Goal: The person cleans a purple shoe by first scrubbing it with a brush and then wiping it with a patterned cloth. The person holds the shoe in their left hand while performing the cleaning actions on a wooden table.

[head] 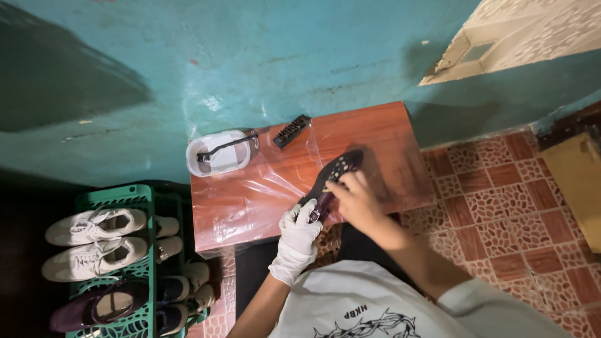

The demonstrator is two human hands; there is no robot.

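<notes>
A dark purple shoe (338, 170) with pale studs lies on a clear plastic sheet (263, 188) spread over a small reddish wooden table (382, 134). My left hand (299, 235), in a white glove, grips the shoe's heel end at the table's near edge. My right hand (354, 199), bare, rests on the middle of the shoe with fingers curled; I cannot tell whether it holds anything small.
A white tub (216, 156) with a black-handled brush (228, 147) lying across it stands at the table's back left. A black brush (292, 131) lies beside it. A green rack (134, 260) with white sneakers (94, 241) and dark shoes stands at left. Teal wall behind, patterned floor tiles (501, 200) at right.
</notes>
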